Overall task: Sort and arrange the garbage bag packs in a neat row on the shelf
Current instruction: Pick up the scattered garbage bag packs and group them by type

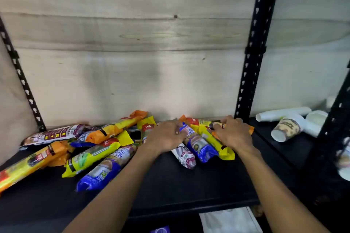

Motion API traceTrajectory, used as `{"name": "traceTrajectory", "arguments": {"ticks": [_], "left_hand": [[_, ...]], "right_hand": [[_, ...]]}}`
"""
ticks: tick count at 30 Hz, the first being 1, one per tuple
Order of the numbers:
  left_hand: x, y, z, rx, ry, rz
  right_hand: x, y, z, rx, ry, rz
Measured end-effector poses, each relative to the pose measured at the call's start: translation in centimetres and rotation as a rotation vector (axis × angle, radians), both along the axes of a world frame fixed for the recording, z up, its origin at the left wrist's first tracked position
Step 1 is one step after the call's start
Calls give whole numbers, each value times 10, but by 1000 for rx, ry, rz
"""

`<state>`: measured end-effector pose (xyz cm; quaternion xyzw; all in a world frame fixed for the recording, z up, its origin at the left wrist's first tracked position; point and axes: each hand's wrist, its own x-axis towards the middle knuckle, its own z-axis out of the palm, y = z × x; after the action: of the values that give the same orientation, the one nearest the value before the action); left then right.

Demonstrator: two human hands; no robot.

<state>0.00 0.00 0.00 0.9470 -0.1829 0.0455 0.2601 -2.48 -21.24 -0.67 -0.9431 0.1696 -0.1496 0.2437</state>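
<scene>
Both forearms extended forward over the black shelf (189, 185), bare, converging slightly toward the back wall.

Left hand (166, 138): palm down, fingers curled loosely, resting on the upper ends of a white-purple pack (184, 157) and a blue pack (200, 147). Pressing rather than clamped, as far as visible; fingertips partly blurred.

Right hand (232, 134): palm down, fingers bent over the top end of a yellow pack (217, 143) and an orange pack (251, 130) just behind it. Ring on one finger. Closed grasp or plain rest: cannot tell.

Hands near each other, not touching.

These three packs lying side by side, touching, at right centre of shelf, long axes running front to back.

Left half of shelf: loose pile of garbage bag packs (94, 147), orange, yellow, blue, maroon, overlapping at varied angles, unsorted.

Black slotted upright (253, 53) just beyond right hand. Next bay to the right: paper cups (287, 128) lying on their sides.
</scene>
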Motion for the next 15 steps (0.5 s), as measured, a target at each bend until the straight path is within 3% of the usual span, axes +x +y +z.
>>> {"name": "traceTrajectory", "arguments": {"ticks": [7,15], "left_hand": [[70,-64,-1,147,35,-16],[118,-130,-30,178,126,-15]], "right_hand": [[44,-38,-7,182,227,-234],[84,-64,-26,175,394,-190]]}}
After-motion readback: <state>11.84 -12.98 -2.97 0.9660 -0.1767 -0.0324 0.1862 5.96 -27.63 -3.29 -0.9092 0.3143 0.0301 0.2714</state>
